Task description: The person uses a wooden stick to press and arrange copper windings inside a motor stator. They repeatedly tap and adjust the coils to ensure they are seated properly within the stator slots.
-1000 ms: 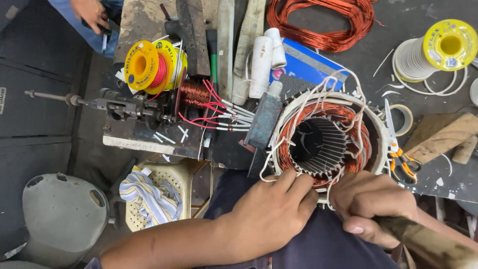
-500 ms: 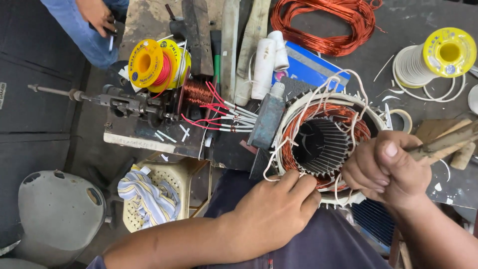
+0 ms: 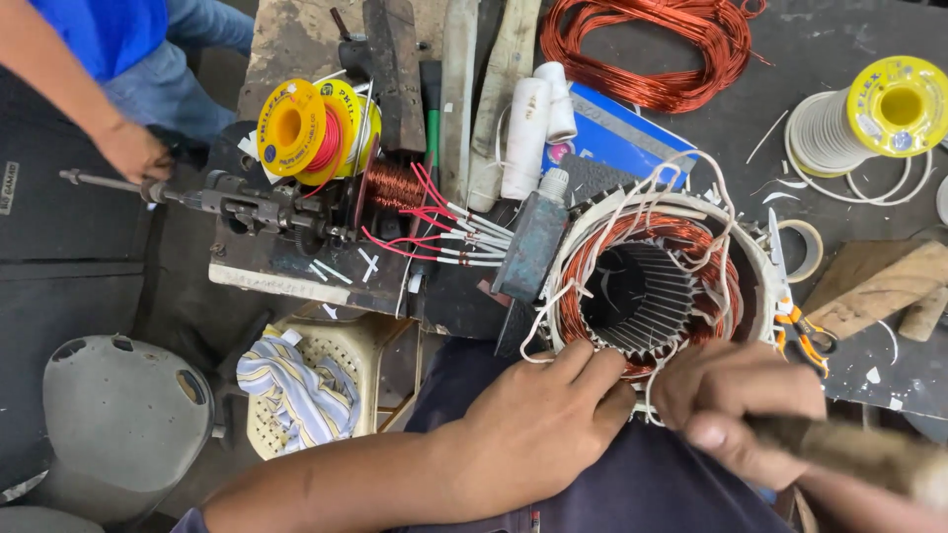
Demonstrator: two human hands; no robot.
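Left hand (image 3: pixel 538 424) is pressing flat, fingers spread, on the near rim of the round copper-wound motor stator (image 3: pixel 652 286) at centre-right, while right hand (image 3: pixel 741 410) is gripping a blurred wooden handle (image 3: pixel 859 456); a mis-aimed blow could be nicking winding enamel.

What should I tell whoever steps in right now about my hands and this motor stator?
Left hand: fingers pressed on the near rim of the stator, on the copper windings.
Right hand: gripping a wooden stick beside that rim.
Stator lies on the bench edge above the lap, white leads looping out around it.
Done: coils sit in the slots.
Left: leads loose and untied.
Nearby: scissors right of the stator; another person's hand at the winding jig's shaft.
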